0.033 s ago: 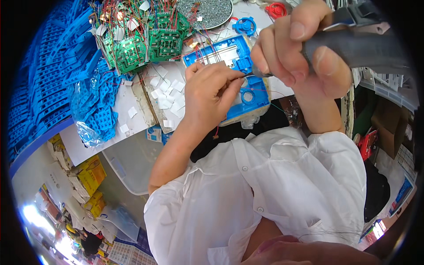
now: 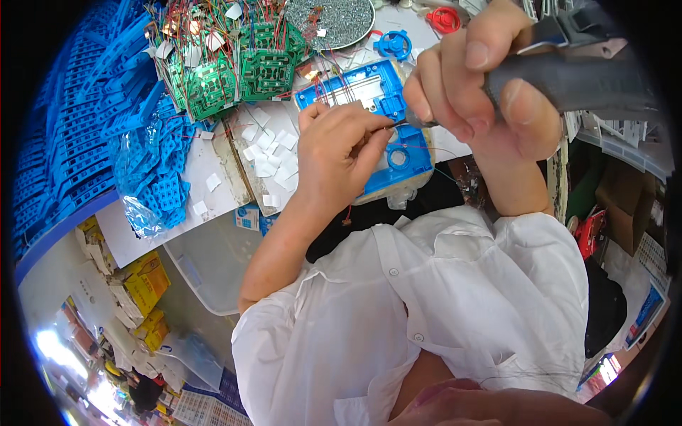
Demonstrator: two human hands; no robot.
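Observation:
A blue plastic casing (image 2: 389, 71) with a pale rim lies before me, thin red wires running over it. My left hand (image 2: 341, 145) rests over its middle, thumb and forefinger pinched close to the tool's tip; what they hold, if anything, is too small to make out. Wrapped around a dark grey, cylindrical electric screwdriver (image 2: 561, 82) is my right hand (image 2: 483, 85). The screwdriver's narrow end points left, down at the casing beside my left fingertips. Part of the casing is hidden under my left hand.
Stacked green circuit boards (image 2: 266, 71) with wires stand behind left, beside a round tray (image 2: 330, 21) of small metal parts. White pads (image 2: 270, 160) lie left of the casing. Blue plastic parts (image 2: 78, 113) pile up at far left. Blue (image 2: 393, 44) and red rings (image 2: 443, 19) lie behind.

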